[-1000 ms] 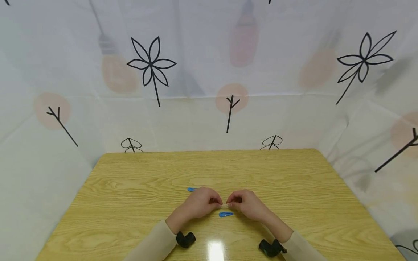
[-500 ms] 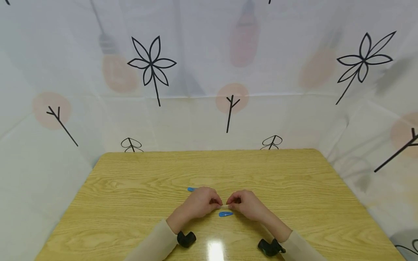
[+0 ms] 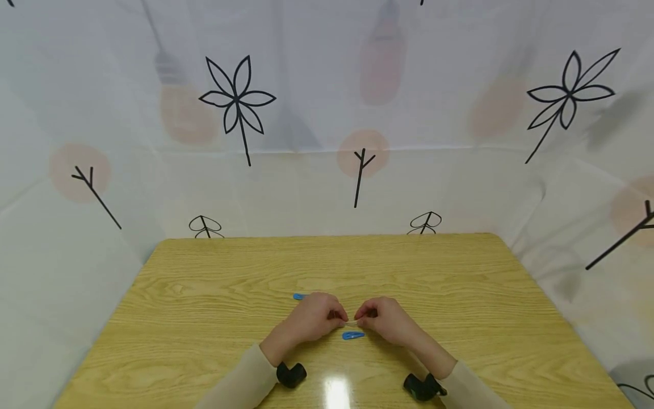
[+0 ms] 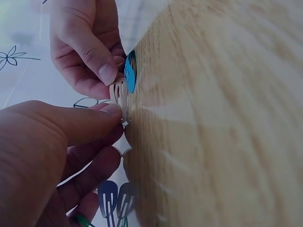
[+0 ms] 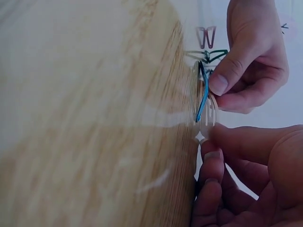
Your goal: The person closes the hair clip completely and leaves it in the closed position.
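Observation:
Between my two hands is a cream snap hair clip point(image 3: 351, 323), held low over the wooden table. My left hand point(image 3: 313, 318) pinches one end with thumb and fingertips, as the left wrist view shows on the slotted clip point(image 4: 124, 97). At the opposite end, the thumb and fingers of my right hand point(image 3: 389, 322) pinch it too. A blue snap hair clip point(image 3: 353, 336) lies on the table just on the near side, close to the fingertips. Another blue clip point(image 3: 299, 296) pokes out from behind my left hand, which hides part of it.
The right wrist view shows a dark red clip point(image 5: 210, 38) and a green clip point(image 5: 218, 56) beyond the left hand. A purplish clip point(image 4: 107, 195) appears low in the left wrist view. Patterned cloth point(image 3: 296, 187) rises behind the table point(image 3: 214, 267).

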Demonstrator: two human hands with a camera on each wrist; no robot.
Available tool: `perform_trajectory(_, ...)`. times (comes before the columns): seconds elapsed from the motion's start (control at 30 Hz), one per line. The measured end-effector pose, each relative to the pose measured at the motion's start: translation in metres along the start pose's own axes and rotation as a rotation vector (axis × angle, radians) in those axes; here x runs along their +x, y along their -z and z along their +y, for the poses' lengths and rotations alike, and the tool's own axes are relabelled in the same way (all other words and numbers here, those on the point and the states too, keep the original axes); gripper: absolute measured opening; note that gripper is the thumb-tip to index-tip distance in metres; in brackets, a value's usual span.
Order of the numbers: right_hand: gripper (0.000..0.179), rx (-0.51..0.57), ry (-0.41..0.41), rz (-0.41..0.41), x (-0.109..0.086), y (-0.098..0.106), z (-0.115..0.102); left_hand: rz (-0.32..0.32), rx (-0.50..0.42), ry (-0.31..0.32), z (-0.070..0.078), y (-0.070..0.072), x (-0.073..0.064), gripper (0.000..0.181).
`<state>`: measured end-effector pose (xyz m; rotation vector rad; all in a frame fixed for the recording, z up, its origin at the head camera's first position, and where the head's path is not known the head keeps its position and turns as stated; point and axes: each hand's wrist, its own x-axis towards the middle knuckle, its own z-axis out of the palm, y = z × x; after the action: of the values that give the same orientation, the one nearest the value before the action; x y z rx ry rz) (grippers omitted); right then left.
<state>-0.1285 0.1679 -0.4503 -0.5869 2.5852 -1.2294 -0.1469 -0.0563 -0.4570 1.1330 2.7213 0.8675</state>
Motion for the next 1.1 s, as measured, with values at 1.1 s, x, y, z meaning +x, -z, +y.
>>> perform_trajectory(1.1,0.005,0.020,0.019,0.052,0.008,-0.003,-0.007,0.073,-0.216,0.054,-0.009,0.013,-0.003,0.011)
